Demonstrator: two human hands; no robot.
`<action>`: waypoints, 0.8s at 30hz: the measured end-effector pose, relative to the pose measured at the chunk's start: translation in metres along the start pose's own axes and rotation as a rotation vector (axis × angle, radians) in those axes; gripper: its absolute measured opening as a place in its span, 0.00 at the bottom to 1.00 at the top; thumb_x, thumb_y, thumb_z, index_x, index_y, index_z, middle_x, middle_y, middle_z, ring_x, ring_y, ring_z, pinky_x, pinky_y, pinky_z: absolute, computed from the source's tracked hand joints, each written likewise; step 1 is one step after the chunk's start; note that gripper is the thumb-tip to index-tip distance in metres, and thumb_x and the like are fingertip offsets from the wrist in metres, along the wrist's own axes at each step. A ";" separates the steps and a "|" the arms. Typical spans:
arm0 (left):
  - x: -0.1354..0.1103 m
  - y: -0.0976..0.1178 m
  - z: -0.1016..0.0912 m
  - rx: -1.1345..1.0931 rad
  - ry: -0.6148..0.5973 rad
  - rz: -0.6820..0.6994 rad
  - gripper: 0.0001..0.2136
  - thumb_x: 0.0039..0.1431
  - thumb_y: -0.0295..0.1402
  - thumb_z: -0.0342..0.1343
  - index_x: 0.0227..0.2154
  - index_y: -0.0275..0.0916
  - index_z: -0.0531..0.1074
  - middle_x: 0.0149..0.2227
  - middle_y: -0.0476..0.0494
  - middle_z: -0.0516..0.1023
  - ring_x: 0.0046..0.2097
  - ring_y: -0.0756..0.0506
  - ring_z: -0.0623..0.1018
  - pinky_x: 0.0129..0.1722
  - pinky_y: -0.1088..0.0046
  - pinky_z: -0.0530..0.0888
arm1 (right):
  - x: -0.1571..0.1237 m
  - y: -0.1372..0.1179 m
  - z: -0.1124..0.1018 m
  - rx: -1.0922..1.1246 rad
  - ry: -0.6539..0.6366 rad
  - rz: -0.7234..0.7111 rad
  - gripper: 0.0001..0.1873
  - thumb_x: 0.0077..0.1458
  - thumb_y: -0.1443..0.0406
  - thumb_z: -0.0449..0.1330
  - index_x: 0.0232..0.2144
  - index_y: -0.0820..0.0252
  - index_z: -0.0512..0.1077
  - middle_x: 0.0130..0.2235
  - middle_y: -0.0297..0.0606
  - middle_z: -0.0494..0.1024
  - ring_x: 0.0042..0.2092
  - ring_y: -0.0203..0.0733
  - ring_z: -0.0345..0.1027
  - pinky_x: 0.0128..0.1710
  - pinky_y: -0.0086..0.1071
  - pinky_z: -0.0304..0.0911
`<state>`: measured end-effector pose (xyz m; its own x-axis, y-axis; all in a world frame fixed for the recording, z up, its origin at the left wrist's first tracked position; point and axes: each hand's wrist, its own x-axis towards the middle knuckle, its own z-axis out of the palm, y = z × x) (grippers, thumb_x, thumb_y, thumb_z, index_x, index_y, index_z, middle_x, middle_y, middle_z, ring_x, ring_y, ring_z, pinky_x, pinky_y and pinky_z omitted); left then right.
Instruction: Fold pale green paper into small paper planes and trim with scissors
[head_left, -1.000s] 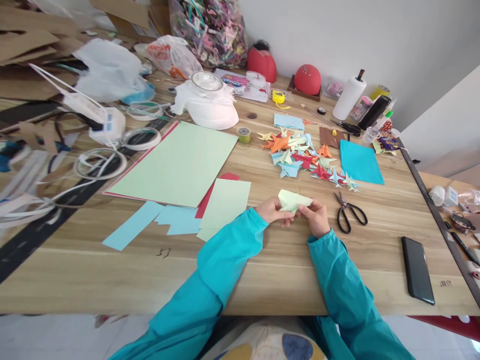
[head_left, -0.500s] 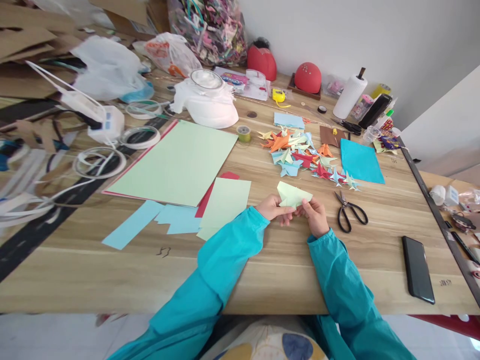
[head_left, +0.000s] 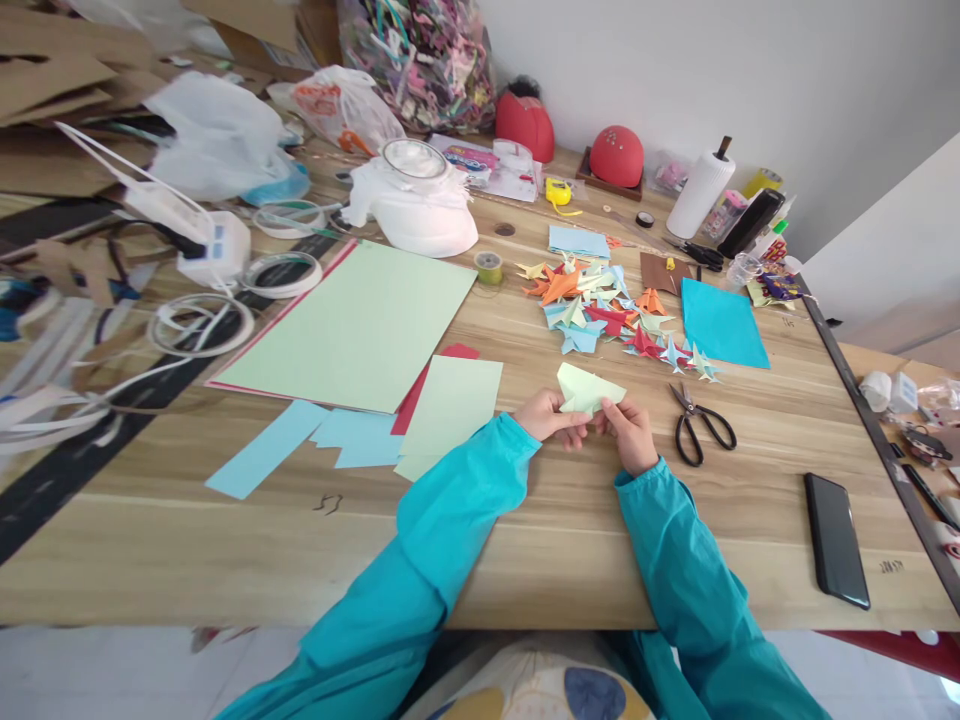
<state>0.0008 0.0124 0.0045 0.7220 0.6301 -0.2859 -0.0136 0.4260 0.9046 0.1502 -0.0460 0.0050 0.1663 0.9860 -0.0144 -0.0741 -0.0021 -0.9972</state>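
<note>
A partly folded sheet of pale green paper (head_left: 589, 388) is pinched between both my hands above the table. My left hand (head_left: 553, 418) grips its lower left part, thumb in front. On the right edge, my right hand (head_left: 628, 430) has its thumb and fingers closed on the paper. Behind the hands lies a pile of small folded paper figures (head_left: 592, 305) in orange, red, blue and green. Black-handled scissors (head_left: 697, 420) rest to the right of my right hand. Left of my left hand are cut pale green sheets (head_left: 454, 400) and light blue paper pieces (head_left: 360, 437).
A large pale green sheet stack (head_left: 360, 320) lies left. A phone (head_left: 836, 540) sits near the right front edge. Farther back are a turquoise cloth-like square (head_left: 724, 322), a thread spool (head_left: 488, 267), a tape measure (head_left: 558, 192) and a white bottle (head_left: 700, 195). Coiled cables (head_left: 199, 320) crowd the left.
Almost nothing differs. Both hands keep hold of the pale green paper in nearly the same place, and the view has shifted very slightly.
</note>
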 end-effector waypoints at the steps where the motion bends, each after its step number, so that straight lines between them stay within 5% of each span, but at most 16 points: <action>1: 0.000 0.000 0.000 0.003 0.001 0.001 0.22 0.32 0.46 0.66 0.22 0.29 0.70 0.20 0.45 0.74 0.20 0.48 0.75 0.16 0.76 0.71 | 0.000 0.000 0.000 0.002 -0.007 0.003 0.18 0.48 0.53 0.58 0.19 0.62 0.69 0.18 0.31 0.69 0.19 0.31 0.60 0.20 0.27 0.55; 11: 0.002 -0.002 0.001 0.036 0.029 -0.010 0.20 0.35 0.43 0.66 0.23 0.29 0.71 0.19 0.45 0.74 0.20 0.48 0.75 0.16 0.76 0.72 | 0.000 0.001 0.002 -0.057 -0.044 -0.014 0.14 0.44 0.57 0.63 0.20 0.62 0.71 0.19 0.32 0.71 0.21 0.31 0.61 0.22 0.27 0.58; 24: 0.001 0.001 0.001 -0.099 -0.019 -0.079 0.18 0.43 0.42 0.62 0.23 0.28 0.70 0.21 0.41 0.76 0.22 0.46 0.76 0.18 0.74 0.74 | 0.001 0.002 -0.001 0.024 0.081 0.013 0.13 0.42 0.59 0.65 0.17 0.62 0.70 0.16 0.29 0.69 0.18 0.30 0.58 0.20 0.27 0.54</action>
<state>0.0023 0.0130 0.0051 0.7366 0.5800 -0.3480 -0.0236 0.5363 0.8437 0.1513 -0.0451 0.0026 0.2442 0.9691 -0.0338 -0.1002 -0.0094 -0.9949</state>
